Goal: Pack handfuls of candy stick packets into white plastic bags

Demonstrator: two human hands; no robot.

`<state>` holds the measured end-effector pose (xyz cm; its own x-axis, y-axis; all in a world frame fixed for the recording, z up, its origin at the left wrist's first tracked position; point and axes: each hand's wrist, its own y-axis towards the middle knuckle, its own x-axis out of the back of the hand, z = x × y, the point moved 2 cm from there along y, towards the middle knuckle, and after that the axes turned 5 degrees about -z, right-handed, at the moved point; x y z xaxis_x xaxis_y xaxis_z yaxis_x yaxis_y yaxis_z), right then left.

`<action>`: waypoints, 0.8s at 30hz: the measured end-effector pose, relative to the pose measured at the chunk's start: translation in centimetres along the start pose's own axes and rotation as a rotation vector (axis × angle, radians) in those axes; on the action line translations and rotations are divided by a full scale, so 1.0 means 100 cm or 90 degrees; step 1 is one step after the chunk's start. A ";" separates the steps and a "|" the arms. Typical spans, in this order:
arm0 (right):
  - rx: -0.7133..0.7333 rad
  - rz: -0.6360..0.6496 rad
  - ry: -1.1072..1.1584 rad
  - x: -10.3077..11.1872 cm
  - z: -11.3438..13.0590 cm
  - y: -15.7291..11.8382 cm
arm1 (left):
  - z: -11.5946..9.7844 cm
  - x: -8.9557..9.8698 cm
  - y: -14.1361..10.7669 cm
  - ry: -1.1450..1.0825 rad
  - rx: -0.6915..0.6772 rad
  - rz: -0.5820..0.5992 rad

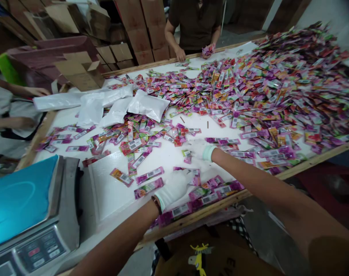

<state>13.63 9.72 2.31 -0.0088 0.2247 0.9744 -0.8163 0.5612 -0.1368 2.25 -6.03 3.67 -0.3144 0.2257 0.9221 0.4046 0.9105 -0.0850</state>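
Observation:
White gloves cover both my hands. My left hand (pixel 177 186) is low over the near part of the white table, its fingers at a purple packet (pixel 195 177); whether they grip it is hard to make out. Further right and a little farther off, my right hand (pixel 199 148) has its fingertips closed at a small green and pink packet (pixel 187 156). Purple packets (pixel 210 197) lie in a row along the near edge, beside my left hand. More loose packets (pixel 150 174) lie to its left.
A large heap of packets (pixel 263 84) covers the right and far table (pixel 168 151). White sealed bags (pixel 148 105) lie at the left, behind a scale (pixel 62 203). A person (pixel 194 27) stands opposite holding packets; another person's arms (pixel 16 90) show at the left.

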 end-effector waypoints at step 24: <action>-0.161 -0.090 0.236 -0.008 0.030 -0.058 | 0.094 0.010 -0.094 0.130 0.220 -0.245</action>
<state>16.60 3.89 2.87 0.3367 0.3755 0.8635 -0.6274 0.7733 -0.0916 -9.99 -11.11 1.86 -0.1971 -0.1867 0.9624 -0.0231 0.9823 0.1858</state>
